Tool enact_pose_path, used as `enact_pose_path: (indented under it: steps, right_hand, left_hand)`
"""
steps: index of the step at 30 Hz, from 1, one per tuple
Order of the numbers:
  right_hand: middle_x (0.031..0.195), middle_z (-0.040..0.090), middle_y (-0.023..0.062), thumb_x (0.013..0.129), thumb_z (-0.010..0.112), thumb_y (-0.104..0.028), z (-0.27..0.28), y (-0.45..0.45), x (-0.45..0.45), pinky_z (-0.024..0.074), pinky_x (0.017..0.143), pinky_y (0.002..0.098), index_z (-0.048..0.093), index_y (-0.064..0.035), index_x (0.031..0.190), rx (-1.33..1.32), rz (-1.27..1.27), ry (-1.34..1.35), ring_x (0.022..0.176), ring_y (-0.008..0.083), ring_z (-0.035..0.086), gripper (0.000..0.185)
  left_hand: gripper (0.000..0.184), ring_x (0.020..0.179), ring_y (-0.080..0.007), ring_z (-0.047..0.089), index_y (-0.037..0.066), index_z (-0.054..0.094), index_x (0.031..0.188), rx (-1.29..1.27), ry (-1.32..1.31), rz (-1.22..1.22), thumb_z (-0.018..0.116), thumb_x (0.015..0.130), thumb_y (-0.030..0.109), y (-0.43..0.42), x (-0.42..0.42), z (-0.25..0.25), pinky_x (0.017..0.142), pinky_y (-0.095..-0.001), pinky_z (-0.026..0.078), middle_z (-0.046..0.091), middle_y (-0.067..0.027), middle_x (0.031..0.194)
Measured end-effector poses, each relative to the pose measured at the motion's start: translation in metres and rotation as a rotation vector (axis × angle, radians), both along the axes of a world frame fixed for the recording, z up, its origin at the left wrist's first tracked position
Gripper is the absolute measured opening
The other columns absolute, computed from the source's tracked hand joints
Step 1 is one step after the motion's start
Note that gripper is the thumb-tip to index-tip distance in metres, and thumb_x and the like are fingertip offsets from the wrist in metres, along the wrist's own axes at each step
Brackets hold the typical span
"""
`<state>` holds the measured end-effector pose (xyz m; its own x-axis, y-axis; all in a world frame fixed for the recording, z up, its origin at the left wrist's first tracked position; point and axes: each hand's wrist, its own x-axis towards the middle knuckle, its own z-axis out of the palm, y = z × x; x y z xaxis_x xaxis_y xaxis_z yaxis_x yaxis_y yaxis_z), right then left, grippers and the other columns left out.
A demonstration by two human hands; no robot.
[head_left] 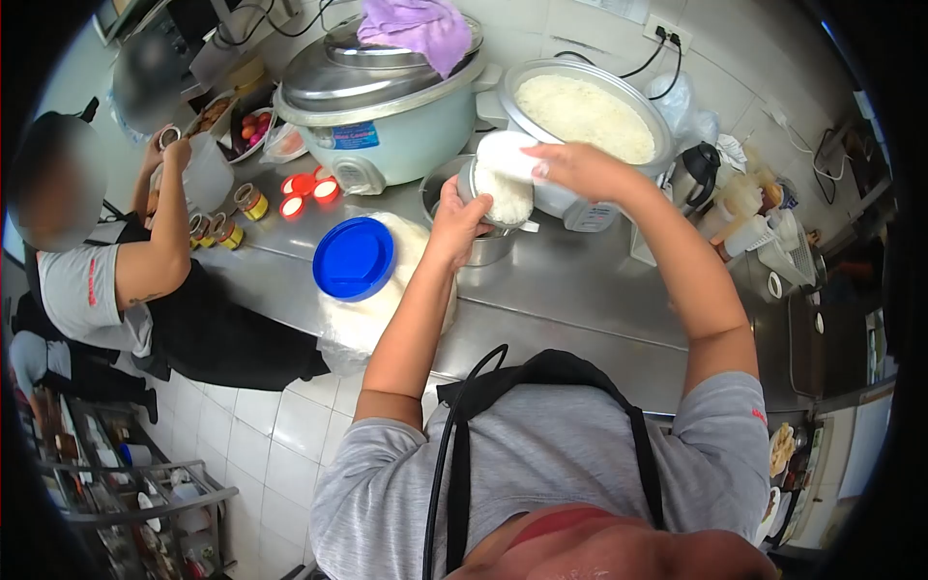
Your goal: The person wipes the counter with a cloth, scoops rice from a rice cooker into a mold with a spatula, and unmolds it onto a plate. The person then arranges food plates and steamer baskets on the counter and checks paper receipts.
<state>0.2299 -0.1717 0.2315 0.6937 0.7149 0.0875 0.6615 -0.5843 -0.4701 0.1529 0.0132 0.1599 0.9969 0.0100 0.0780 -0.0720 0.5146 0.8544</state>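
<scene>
- Far left: co-worker [77, 290] busy near the labelled jars [251, 201]. Separate work area; hold your left elbow in.
- Red lids [326, 188] lie open near the big lidded rice cooker [377, 106]. Don't swing over them; stray grains would land inside.
- Blue lid [355, 258] on the pale plastic-wrapped container sits by your left forearm. Lift the forearm clear, don't lean on it.
- Left hand [458, 220]: grip closed around the round container [468, 181], thumb near the rim. Good hold. Container is up in the air over the metal pot [491, 253], left of the open cooker. Brace the wrist, hold the tilt steady.
- White rice [508, 203] shows at the container's mouth. Looks loose; press lightly, no mashing. Working above the pot should catch some spill.
- Right hand [570, 172]: grip pinched on the white implement [509, 155], right at the rice. Paddle or small bowl, can't tell which. Use short strokes from the wrist; a hard push could tip the container.
- Right: open rice cooker [590, 114], full of rice, just beyond the right forearm. Mind the rim, possibly hot.
- Far right: black-topped flask [698, 174] on the steel tabletop [580, 282], near the elbow's arc. Hold that elbow tight.
</scene>
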Motion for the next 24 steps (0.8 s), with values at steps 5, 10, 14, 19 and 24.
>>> enact_pose_path:
  steps: [5,10,14,19,24]
  right_hand:
    - [0.109,0.054,0.0166,0.086,0.044,-0.03,0.007,0.043,-0.047,0.0384,0.084,0.0335,0.039,-0.0234,0.125,-0.206,-0.072,0.153,0.096,0.0285,0.053,0.04]
    - [0.111,0.052,0.017,0.083,0.047,-0.022,0.0,0.045,-0.032,0.0372,0.086,0.0309,0.043,-0.0155,0.122,0.036,0.163,0.066,0.1,0.0275,0.052,0.04]
    - [0.116,0.049,0.016,0.085,0.045,-0.019,-0.011,0.06,-0.05,0.0343,0.089,0.0295,0.043,-0.0142,0.122,-0.21,0.111,0.208,0.104,0.0241,0.049,0.038]
    - [0.112,0.05,0.0197,0.082,0.048,-0.028,-0.031,0.086,-0.057,0.0375,0.085,0.033,0.042,-0.0134,0.122,0.033,0.178,0.229,0.101,0.0311,0.05,0.043]
    - [0.114,0.048,0.0195,0.076,0.057,-0.036,0.045,0.123,-0.106,0.0347,0.089,0.0303,0.037,-0.0057,0.125,0.245,0.266,0.197,0.108,0.026,0.046,0.061]
  left_hand:
    - [0.047,0.094,-0.0229,0.052,0.004,0.024,0.117,-0.015,0.064,0.06,0.05,0.078,0.013,0.015,-0.026,-0.007,0.069,-0.0378,0.048,0.043,-0.0138,0.112]
    - [0.043,0.093,-0.0235,0.053,0.006,0.028,0.117,-0.205,0.117,-0.043,0.048,0.081,0.018,0.048,-0.035,-0.034,0.065,-0.0388,0.049,0.047,-0.0132,0.11]
    - [0.035,0.092,-0.0247,0.055,0.003,0.037,0.113,-0.256,0.146,0.036,0.045,0.083,0.02,0.058,-0.054,-0.03,0.066,-0.0399,0.05,0.051,-0.0134,0.107]
    - [0.034,0.09,-0.0244,0.057,0.001,0.041,0.112,-0.273,0.178,0.09,0.044,0.082,0.019,0.077,-0.077,-0.028,0.067,-0.0379,0.051,0.052,-0.0141,0.106]
    - [0.038,0.092,-0.024,0.056,0.003,0.039,0.116,-0.284,0.135,0.083,0.041,0.083,0.022,0.1,-0.088,-0.035,0.068,-0.0376,0.051,0.053,-0.0127,0.106]
